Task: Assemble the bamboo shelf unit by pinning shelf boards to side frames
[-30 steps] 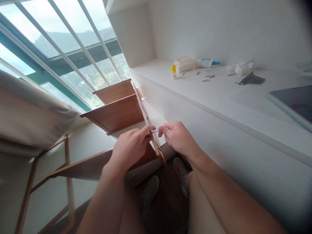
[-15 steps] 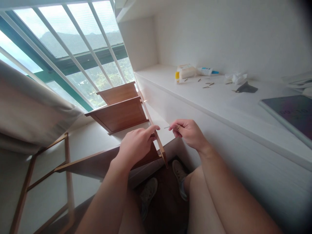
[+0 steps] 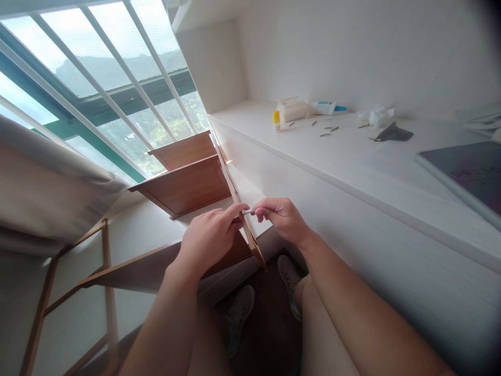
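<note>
A brown wooden shelf unit (image 3: 183, 185) lies tilted between the window and a white desk. My left hand (image 3: 211, 237) grips its side rail (image 3: 234, 196), with the forefinger stretched along the rail's edge. My right hand (image 3: 284, 219) pinches a small metal screw (image 3: 247, 212) and holds its tip against the rail, right beside my left forefinger. Both hands are closed. The shelf boards stand out to the left of the rail.
On the white desk (image 3: 352, 172) lie several loose screws (image 3: 327, 130), a glue tube (image 3: 324, 108), a small yellow-capped bottle (image 3: 277, 120), crumpled paper (image 3: 376, 116), a dark cloth (image 3: 393, 133) and a tablet (image 3: 465, 169). A barred window (image 3: 102, 83) and a curtain (image 3: 47, 193) are at left. My shoes (image 3: 242, 308) rest on the floor.
Half a second ago my right hand had drawn back from the rail with the screw. It has moved left again and the screw's tip meets the rail beside my left forefinger.
</note>
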### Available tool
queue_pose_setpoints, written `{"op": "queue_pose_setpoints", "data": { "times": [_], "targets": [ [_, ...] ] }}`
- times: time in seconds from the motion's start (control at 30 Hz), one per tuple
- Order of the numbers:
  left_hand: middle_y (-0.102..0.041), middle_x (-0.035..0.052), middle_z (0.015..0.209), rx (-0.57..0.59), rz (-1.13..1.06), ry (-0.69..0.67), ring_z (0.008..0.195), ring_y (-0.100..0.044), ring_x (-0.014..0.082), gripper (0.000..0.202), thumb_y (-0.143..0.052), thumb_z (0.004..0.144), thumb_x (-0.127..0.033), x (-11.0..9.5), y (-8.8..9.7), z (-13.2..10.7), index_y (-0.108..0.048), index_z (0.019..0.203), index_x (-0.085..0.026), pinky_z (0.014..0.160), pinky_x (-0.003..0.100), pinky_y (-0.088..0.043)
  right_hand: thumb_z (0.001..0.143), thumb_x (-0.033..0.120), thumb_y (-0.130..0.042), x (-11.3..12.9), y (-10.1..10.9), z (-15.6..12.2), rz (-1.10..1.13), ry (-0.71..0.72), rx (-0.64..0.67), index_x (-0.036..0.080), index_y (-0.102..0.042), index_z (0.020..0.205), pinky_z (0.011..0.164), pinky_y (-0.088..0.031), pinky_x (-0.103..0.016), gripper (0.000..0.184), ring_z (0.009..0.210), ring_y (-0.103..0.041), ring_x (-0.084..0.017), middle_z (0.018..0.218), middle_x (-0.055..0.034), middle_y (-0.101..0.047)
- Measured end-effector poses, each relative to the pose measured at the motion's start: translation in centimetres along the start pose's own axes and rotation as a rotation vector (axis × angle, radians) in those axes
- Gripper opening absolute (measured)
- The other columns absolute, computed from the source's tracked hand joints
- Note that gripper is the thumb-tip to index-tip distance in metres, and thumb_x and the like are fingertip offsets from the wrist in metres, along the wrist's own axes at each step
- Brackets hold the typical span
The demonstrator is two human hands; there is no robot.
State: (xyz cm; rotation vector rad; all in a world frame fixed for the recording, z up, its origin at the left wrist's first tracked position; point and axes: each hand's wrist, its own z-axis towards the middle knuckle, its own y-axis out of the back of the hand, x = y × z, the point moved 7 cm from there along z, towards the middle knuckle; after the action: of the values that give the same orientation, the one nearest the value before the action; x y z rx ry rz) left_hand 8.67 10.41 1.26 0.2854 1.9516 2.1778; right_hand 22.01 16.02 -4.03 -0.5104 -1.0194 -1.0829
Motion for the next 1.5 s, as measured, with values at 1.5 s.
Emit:
{"op": "queue_pose_setpoints", "data": {
  "times": [1.5],
  "targets": [
    [-0.071,-0.0007,0.102,0.024,0.016,0.026,0.089,-0.067,0.0245,0.039,-0.042,0.093,-0.030,0.1,0.0,0.0,-0.048,0.131,-0.039,0.068,0.030,-0.043,0.090,0.046,-0.053,-2.2,1.7,0.1,0.133,-0.275,-0.069,0.015,-0.064,0.071,0.051,-0.035,-0.023,0.038,0.048,-0.048,-0.010,0.050,0.0006,-0.057]
  ]
}}
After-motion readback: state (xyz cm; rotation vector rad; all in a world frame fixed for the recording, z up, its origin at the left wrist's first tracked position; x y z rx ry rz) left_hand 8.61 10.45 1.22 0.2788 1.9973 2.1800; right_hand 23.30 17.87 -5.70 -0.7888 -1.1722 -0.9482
